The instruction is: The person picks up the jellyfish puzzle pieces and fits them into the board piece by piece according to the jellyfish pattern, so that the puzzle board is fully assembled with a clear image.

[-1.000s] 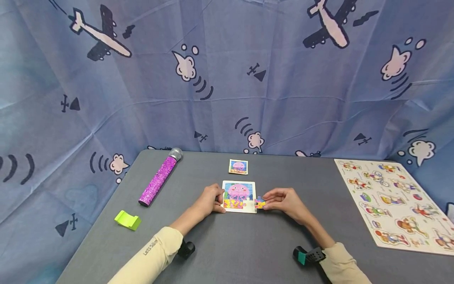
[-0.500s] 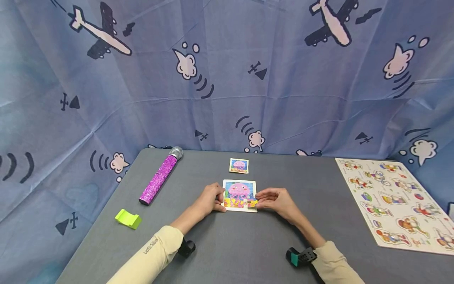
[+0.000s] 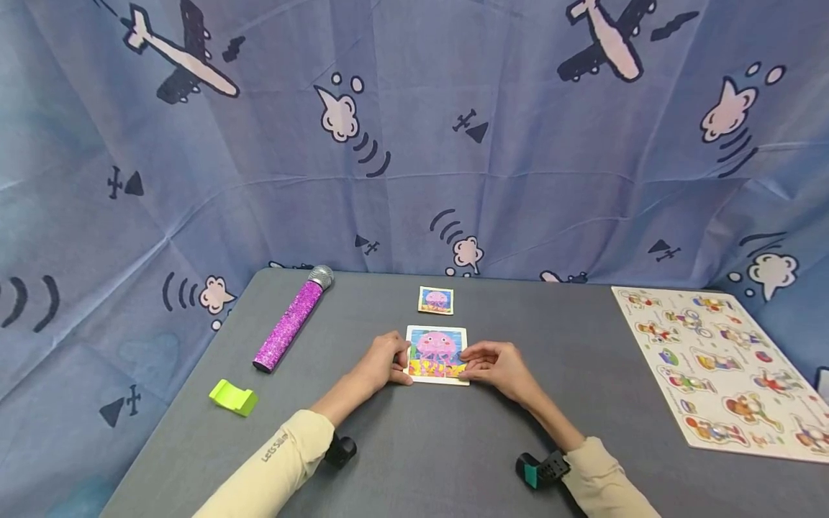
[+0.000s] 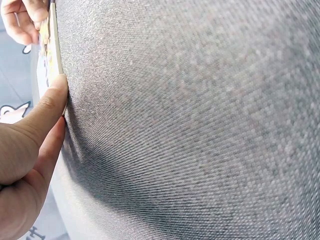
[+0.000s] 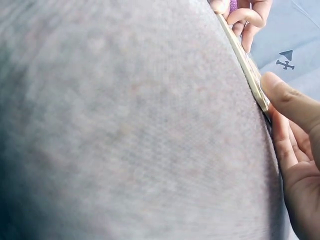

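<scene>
The jellyfish jigsaw puzzle (image 3: 434, 349) lies flat in its white-rimmed tray on the grey table. My left hand (image 3: 382, 363) grips the tray's left edge; in the left wrist view the thumb lies along the tray's rim (image 4: 59, 57). At the lower right corner, my right hand (image 3: 497, 368) pinches a yellow-and-pink puzzle piece (image 3: 456, 370), which lies over its corner of the picture. That hand's thumb and fingers partly cover the piece. Whether it sits fully flat cannot be told. A small jellyfish picture card (image 3: 436, 301) rests just beyond the tray.
At the left lie a glittery purple microphone (image 3: 288, 324) and a bright green plastic block (image 3: 233, 398). A large board (image 3: 725, 360) with printed figures is at the right. Behind the table (image 3: 447, 446) hangs a blue curtain (image 3: 401, 144) with airplanes.
My right hand has carried the puzzle piece leftward, from beside the tray onto the picture's lower right corner. The left hand has kept its grip on the left edge.
</scene>
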